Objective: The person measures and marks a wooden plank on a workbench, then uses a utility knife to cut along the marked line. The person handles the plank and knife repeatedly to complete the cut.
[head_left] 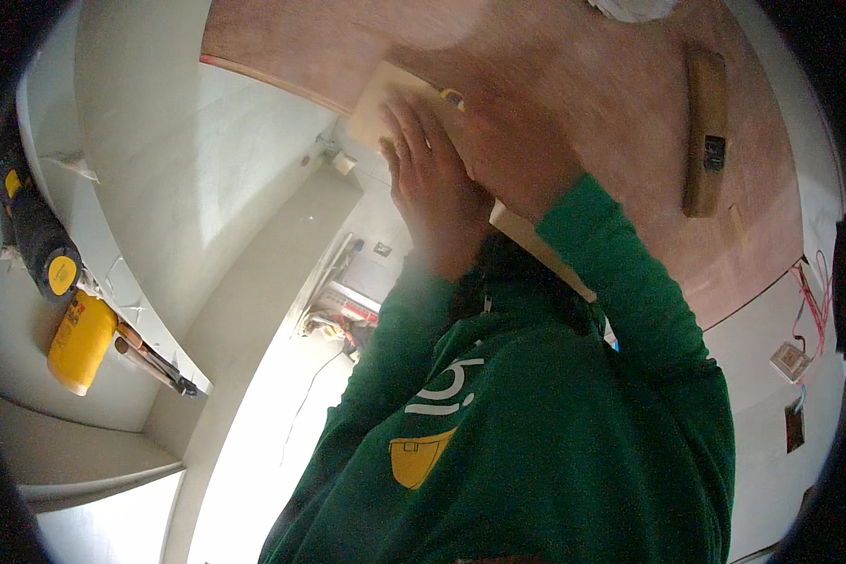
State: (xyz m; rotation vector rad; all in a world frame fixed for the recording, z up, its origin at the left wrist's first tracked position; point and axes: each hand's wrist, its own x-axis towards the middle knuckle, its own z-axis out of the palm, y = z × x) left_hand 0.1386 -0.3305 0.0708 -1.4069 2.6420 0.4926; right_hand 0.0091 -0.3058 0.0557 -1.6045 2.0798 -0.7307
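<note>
A pale tan board strip lies across a reddish-brown wooden sheet, running on behind my hands and out past my right forearm. My left hand rests on the strip with its fingers stretched out. Close beside it, my right hand is curled over the strip, slightly smeared and in shadow. A small yellow-and-dark piece shows at the right hand's fingers; its kind cannot be made out, and the hand hides the rest of what it holds.
A wooden block with a small dark item lies on the sheet's right side. White material is at the top edge. At left, a ledge holds a black-and-yellow tool, a yellow container and slim hand tools. A wall box has loose wires.
</note>
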